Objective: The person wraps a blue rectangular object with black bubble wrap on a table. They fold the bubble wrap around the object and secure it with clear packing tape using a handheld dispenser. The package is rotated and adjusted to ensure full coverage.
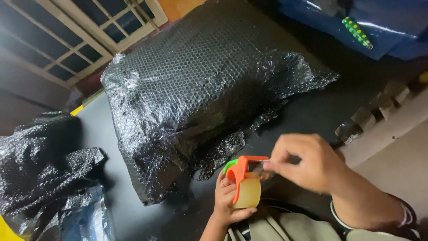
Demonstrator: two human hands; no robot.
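My left hand grips a tape dispenser with an orange and green frame and a roll of clear tape, low in the middle of the view. My right hand pinches the loose tape end at the dispenser's orange cutter arm. Just beyond both hands lies a large parcel wrapped in black bubble wrap on a dark table. The parcel's lower corner sits a short way left of the dispenser.
A crumpled heap of black bubble wrap lies at the left, with a clear plastic bag below it. A blue sheet bearing a green dotted stick sits at the top right. A window frame is top left.
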